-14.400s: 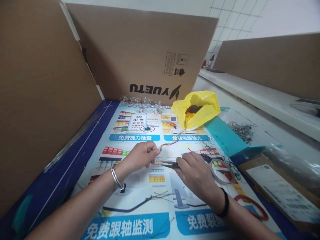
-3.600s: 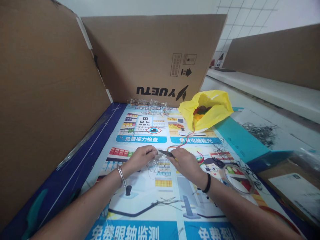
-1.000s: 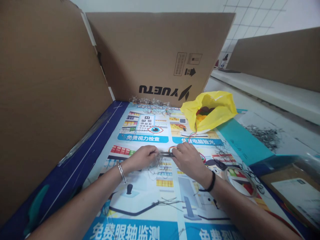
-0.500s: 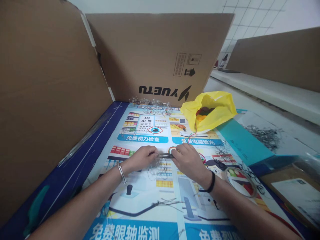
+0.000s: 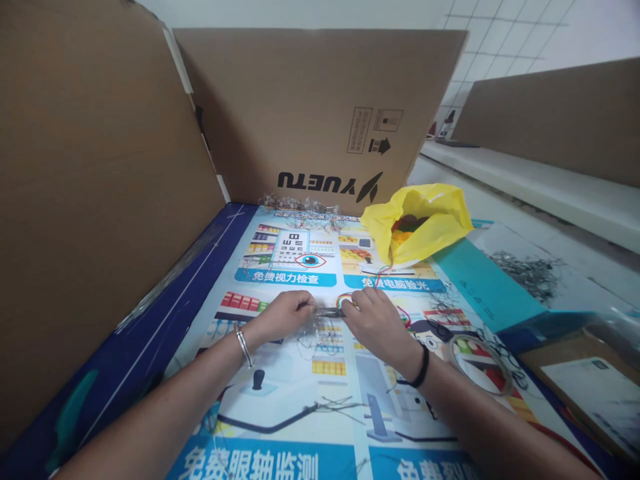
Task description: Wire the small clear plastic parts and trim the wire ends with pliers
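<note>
My left hand (image 5: pixel 287 315), with a silver bangle at the wrist, is closed with thumb and fingertips pinched on one end of a short bundle of thin dark strands (image 5: pixel 329 311), which look like wires. The bundle spans the small gap to my right hand (image 5: pixel 376 321), which is closed round its other end and wears a black band at the wrist. Red and green cords (image 5: pixel 383 272) run from the yellow bag (image 5: pixel 417 250) to my right hand and loop about it. A tangle of fine wire (image 5: pixel 317 340) lies below the bundle. My fingers hide the strands' ends.
Loose dark wires (image 5: pixel 335 408) lie on the printed sheet (image 5: pixel 350 373). A tape roll (image 5: pixel 483 365) sits right of my right forearm. Wire clippings (image 5: pixel 300 203) line the back cardboard panel (image 5: pixel 310 100). Another wire pile (image 5: pixel 527 273) lies beyond the teal cardboard flap (image 5: pixel 493 287).
Both hands stay nearly in place. The dark strands between them look slightly more spread apart, and my left fingertips have shifted a little.
</note>
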A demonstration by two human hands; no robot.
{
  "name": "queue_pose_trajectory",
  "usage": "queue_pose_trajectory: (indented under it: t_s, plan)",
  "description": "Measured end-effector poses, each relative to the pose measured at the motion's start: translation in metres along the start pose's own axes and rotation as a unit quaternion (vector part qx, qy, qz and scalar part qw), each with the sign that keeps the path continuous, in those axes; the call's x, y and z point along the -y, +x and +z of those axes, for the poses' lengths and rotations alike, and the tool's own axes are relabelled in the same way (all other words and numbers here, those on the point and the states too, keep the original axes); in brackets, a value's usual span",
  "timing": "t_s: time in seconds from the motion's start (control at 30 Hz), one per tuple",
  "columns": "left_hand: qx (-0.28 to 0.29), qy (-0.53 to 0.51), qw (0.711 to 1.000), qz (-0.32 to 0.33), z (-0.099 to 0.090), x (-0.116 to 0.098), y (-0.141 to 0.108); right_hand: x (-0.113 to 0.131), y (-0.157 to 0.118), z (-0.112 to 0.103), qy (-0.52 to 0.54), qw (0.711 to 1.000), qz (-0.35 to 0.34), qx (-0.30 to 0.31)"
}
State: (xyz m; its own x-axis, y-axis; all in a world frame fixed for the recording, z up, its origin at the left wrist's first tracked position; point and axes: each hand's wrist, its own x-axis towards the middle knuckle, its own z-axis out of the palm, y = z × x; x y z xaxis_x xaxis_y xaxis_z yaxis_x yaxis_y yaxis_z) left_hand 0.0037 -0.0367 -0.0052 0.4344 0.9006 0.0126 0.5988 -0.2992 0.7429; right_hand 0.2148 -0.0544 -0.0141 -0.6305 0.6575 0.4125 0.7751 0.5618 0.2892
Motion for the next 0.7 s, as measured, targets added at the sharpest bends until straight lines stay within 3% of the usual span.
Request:
queue_pose_trajectory:
  t_s: [0.23,0.7]
  plan:
    - [-0.008,-0.004,1.000,-0.003,0.0023,0.0046,0.0006,0.0010,-0.0002,0.0014,0.014,1.000,0.026,-0.011]
    - [-0.021,0.020,1.000,0.005,0.0025,0.0025,0.0011,0.0018,0.0006,0.0002,-0.004,1.000,0.008,-0.010]
